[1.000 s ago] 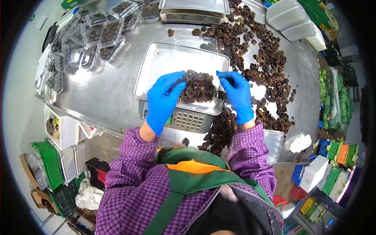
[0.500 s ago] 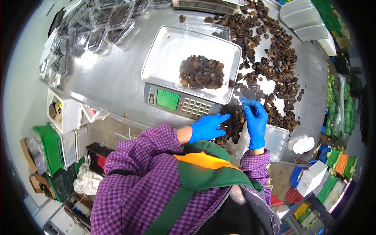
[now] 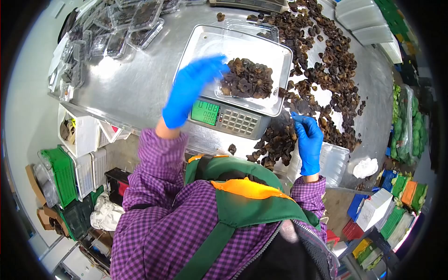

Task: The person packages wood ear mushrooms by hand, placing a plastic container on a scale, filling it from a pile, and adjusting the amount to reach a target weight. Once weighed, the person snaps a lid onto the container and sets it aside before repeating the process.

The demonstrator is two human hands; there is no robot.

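Observation:
My left hand [image 3: 191, 91], in a blue glove and blurred, reaches across the digital scale [image 3: 238, 122] with its fingers stretched out. Its fingertips are at the left edge of a heap of dark wood ear mushrooms [image 3: 247, 78], which sits in a clear plastic tray on the scale's metal pan [image 3: 205, 39]. Beside the pan's lower right corner is my right hand [image 3: 309, 140], also gloved in blue, fingers pinched together; I cannot tell what is between the fingertips. Loose wood ear mushrooms [image 3: 275, 142] lie just left of it. The scale's green display [image 3: 205, 112] is lit.
Many more mushrooms [image 3: 338, 60] spread over the right side of the steel table [image 3: 135, 79]. Filled clear boxes [image 3: 144, 35] pile up at the far left. Stacked empty trays [image 3: 333, 163] stand near my right wrist, others [image 3: 361, 21] at the far right. Crumpled white plastic [image 3: 365, 168] lies nearby.
My left hand has swung left and up from the loose mushrooms by the scale's front to the tray on the pan. My right hand stays pinched in nearly the same place. The display reading has dropped.

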